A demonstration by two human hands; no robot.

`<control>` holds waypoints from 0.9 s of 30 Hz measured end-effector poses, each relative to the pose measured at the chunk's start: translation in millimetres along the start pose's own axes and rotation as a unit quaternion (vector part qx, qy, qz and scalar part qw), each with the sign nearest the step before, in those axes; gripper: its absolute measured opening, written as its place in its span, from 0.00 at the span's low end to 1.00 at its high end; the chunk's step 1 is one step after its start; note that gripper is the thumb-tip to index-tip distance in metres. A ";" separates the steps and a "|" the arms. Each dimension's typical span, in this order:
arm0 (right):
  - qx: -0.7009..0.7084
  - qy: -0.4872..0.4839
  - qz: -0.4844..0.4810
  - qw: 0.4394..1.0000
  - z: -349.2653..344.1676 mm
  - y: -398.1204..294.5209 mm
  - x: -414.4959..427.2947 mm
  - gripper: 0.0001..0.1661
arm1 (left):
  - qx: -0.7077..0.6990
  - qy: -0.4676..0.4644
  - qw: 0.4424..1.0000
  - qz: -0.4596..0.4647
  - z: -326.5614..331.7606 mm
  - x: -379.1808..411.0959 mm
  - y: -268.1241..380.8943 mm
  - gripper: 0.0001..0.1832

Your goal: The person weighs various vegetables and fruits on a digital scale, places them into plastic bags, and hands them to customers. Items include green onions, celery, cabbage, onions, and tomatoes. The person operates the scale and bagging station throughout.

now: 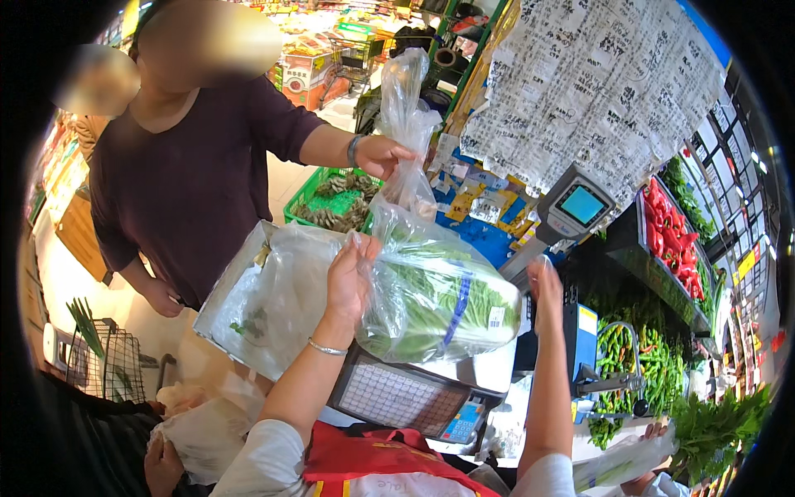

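Note:
My left hand (349,273) grips the gathered neck of a clear plastic bag. Inside the bag lies a leafy cabbage (428,304) with a purple band around it and a barcode sticker at its right end. Below the bag is a weighing scale with a keypad (404,390), the bag covering much of its platform. To the right of the bag, my right hand (546,287) is raised beside the post of the scale's lit display (582,204). That hand is seen edge-on, and whether something small is at its fingertips is unclear.
Across the counter a person (192,168) holds up another clear bag (407,136). A lined box (273,298) borders the scale on the left; a green crate (335,199) sits behind. A tape dispenser (608,373) and peppers (658,360) are at right. Other people's hands hold bags at both lower sides.

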State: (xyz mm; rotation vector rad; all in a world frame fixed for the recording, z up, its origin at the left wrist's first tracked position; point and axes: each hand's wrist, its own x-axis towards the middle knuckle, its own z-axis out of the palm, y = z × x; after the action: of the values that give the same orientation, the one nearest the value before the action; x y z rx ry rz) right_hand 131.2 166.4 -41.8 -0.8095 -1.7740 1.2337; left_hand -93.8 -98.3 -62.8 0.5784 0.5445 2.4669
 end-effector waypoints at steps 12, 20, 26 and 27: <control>0.450 -0.097 0.253 0.851 37.1 35.1 -119.0 0.37 | -0.079 0.012 0.996 0.028 55.3 -65.3 34.2 0.16; 0.582 -0.166 0.374 0.703 120.0 2.5 -213.2 0.33 | 0.091 -0.022 0.992 0.085 116.1 -113.3 149.2 0.15; 0.613 -0.277 0.522 0.524 182.4 7.5 -274.9 0.33 | 0.094 -0.042 0.994 0.045 99.9 -133.4 197.6 0.11; 0.601 -0.286 0.535 0.520 192.6 10.6 -283.6 0.33 | 0.126 -0.013 0.991 0.052 92.8 -139.7 204.1 0.11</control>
State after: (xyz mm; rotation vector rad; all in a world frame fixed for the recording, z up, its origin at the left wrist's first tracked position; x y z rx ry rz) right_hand 93.9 -152.7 -161.8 -0.5204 -0.0517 3.2168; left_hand -24.7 -313.7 73.7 0.7542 0.8441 2.5018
